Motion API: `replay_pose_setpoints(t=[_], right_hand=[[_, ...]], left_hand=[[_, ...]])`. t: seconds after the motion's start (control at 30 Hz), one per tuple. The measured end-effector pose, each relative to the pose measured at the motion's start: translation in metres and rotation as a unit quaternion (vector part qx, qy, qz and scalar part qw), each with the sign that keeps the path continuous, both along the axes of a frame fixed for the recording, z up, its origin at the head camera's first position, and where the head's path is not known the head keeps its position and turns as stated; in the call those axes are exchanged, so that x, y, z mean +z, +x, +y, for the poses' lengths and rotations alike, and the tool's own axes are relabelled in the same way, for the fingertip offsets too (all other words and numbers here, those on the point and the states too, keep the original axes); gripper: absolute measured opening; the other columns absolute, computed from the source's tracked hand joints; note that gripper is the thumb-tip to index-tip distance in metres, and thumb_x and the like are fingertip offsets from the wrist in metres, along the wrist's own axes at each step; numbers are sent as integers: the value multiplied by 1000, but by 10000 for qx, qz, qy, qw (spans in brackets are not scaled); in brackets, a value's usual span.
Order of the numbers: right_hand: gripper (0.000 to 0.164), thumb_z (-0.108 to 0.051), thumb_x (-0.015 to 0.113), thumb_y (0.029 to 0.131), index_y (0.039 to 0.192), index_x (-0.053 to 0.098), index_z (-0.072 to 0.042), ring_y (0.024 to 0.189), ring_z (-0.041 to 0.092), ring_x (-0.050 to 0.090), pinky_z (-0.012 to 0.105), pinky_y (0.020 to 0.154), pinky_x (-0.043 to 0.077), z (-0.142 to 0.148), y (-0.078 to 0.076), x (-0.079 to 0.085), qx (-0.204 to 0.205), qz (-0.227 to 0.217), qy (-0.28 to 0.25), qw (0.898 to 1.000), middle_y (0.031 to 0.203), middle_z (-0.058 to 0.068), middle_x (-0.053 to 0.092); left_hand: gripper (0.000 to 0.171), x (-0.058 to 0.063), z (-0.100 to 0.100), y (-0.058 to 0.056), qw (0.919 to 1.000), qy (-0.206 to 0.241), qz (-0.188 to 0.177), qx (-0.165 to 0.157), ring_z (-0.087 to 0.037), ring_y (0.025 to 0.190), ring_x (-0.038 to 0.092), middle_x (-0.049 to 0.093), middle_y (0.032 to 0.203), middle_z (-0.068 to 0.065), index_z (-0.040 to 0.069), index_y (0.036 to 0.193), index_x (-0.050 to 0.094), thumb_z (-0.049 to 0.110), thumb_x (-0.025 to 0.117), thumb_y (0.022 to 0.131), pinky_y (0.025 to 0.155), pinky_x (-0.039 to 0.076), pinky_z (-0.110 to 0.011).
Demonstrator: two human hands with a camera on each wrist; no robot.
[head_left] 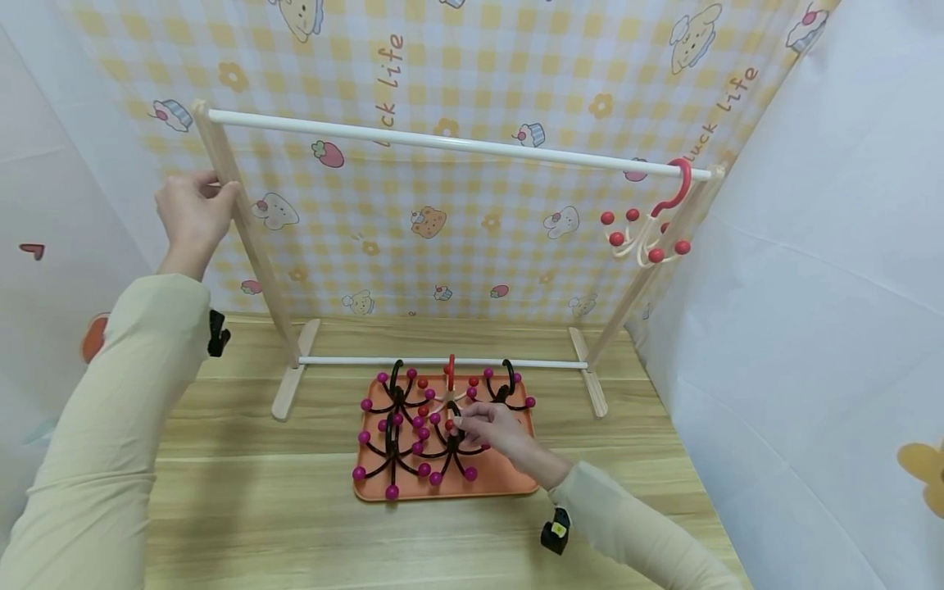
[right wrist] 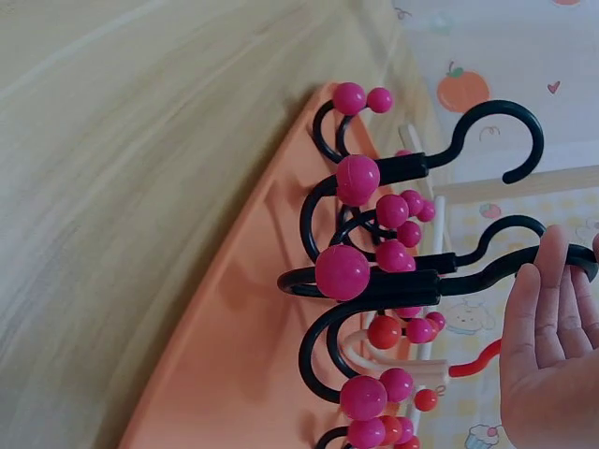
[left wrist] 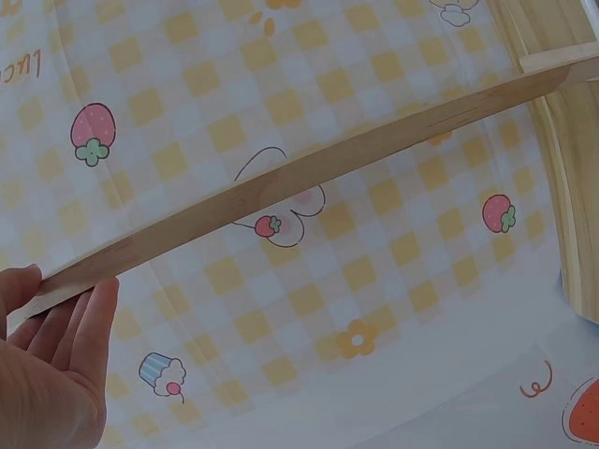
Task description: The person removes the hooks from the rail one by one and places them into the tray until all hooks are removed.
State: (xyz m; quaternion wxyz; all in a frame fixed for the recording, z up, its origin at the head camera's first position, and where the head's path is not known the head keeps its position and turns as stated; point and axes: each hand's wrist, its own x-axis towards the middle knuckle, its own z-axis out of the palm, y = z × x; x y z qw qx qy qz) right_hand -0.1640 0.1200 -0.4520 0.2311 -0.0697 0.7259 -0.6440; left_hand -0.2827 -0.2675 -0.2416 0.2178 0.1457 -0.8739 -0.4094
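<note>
My left hand [head_left: 193, 213] grips the left wooden post [head_left: 258, 254] of a rack, well up its length. In the left wrist view, the thumb and fingers lie on either side of the post. My right hand [head_left: 505, 434] is over the orange tray [head_left: 509, 483] and pinches the hook of a black hanger with pink balls [right wrist: 402, 288]. That hanger is upright in the front middle of the tray. Several like it stand around it, including one black hanger [head_left: 392, 451] at front left. Behind the held one is a cream hanger with a red hook [head_left: 451, 373].
A white top bar [head_left: 442, 142] joins the rack's posts. Near its right end hangs a cream hanger with a red hook and red balls [head_left: 649, 238]. A lower white bar [head_left: 347, 360] runs behind the tray. Patterned cloth [head_left: 457, 82] covers the back; white cloth walls flank it.
</note>
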Motion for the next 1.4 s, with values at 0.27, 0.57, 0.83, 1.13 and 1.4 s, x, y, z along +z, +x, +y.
replay_pose_setpoints(t=[0.27,0.57,0.83,1.13,1.4], right_hand=[[24,-16,58,85,96,56,4,72,30,60,50,76,44,-2,7,-4,-134,128,13,9998,91,22,62],[23,-14,57,86,98,55,6,79,37,59,43,72,48,-5,18,9,-326,134,135,9993,94,23,61],[22,-14,58,86,96,55,6,80,39,58,37,68,50,-4,18,5,-246,84,-50,9997,96,25,60],[31,-23,58,86,102,58,4,75,32,60,42,66,50,13,4,0,-243,387,432,9980,90,15,63],[28,-22,58,86,101,60,1,71,19,61,33,66,50,31,-18,29,-634,701,824,9921,96,17,62]], left_hand=[[43,0,1,1,10000,5,14,-6,-22,119,39,52,117,-16,7,125,50,29,45,88,86,42,-30],[43,-1,0,1,10000,41,-29,-19,-23,119,38,51,118,-15,7,125,49,30,46,88,86,42,-29],[44,0,1,1,10000,-73,-2,22,-25,115,43,51,118,-17,8,126,49,30,45,88,85,42,-29],[44,0,0,1,10000,-31,-48,-2,-24,117,40,51,119,-16,8,126,48,30,46,89,86,42,-30],[43,0,1,1,10000,7,-25,7,-22,120,36,51,118,-16,8,126,48,29,46,88,87,41,-30]])
